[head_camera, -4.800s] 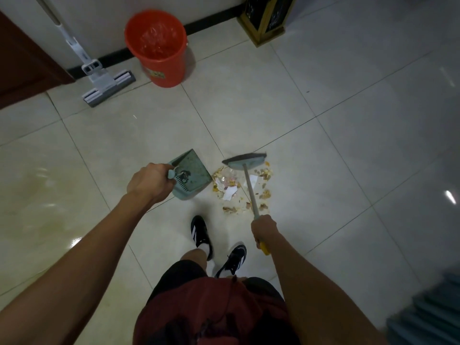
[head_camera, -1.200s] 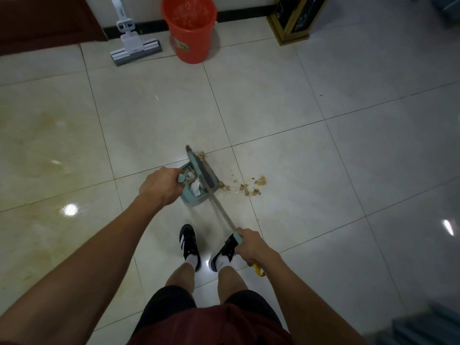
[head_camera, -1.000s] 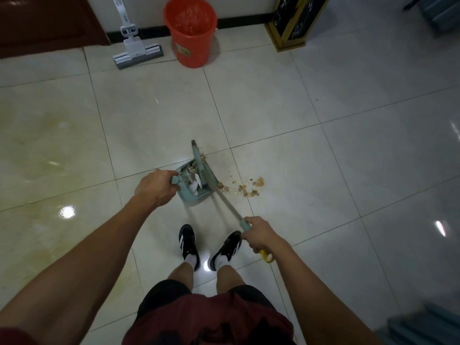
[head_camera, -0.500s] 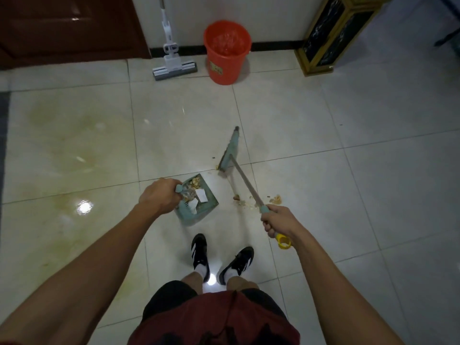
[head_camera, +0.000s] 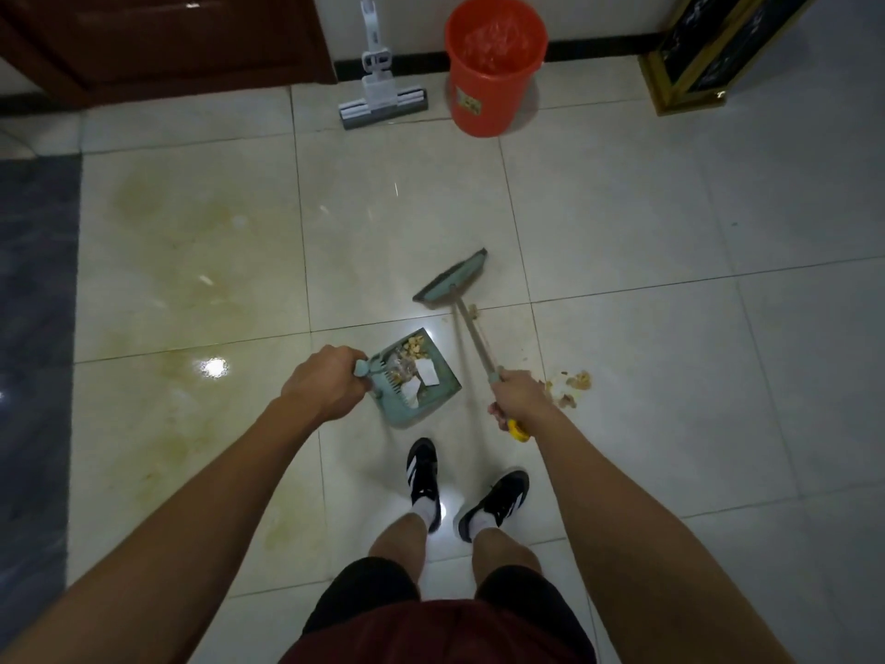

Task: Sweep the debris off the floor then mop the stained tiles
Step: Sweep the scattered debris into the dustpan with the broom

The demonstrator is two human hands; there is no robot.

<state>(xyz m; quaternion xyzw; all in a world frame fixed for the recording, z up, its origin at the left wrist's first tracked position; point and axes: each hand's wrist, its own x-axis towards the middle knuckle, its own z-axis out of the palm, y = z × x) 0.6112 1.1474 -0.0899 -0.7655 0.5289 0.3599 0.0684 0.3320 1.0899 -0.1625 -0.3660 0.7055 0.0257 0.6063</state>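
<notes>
1. Glossy cream floor tiles (head_camera: 622, 208) fill the view, with yellowish stained tiles (head_camera: 182, 261) spreading toward 9 o'clock and a dark wooden door (head_camera: 167, 40) at 11 o'clock.
2. At 12 o'clock a white sponge mop (head_camera: 380, 100) leans at the wall, its head on the floor, just beside an orange plastic bucket (head_camera: 493, 74); a black-and-gold cabinet (head_camera: 709, 55) stands at 1 o'clock.
3. The left hand (head_camera: 325, 383) is clenched around the handle of a pale green plastic dustpan (head_camera: 416, 381), which sits near the centre and holds crumbs and white paper scraps.
4. The right hand (head_camera: 519, 400) grasps the thin shaft of a green-headed short broom (head_camera: 452, 280); its head lies toward 12 o'clock of the dustpan, apart from it, and a yellow end cap shows below the fist.
5. A small pile of tan debris (head_camera: 570, 385) lies on the floor just at 3 o'clock of the right hand.
6. Two black sneakers (head_camera: 424, 476) stand at 6 o'clock.
</notes>
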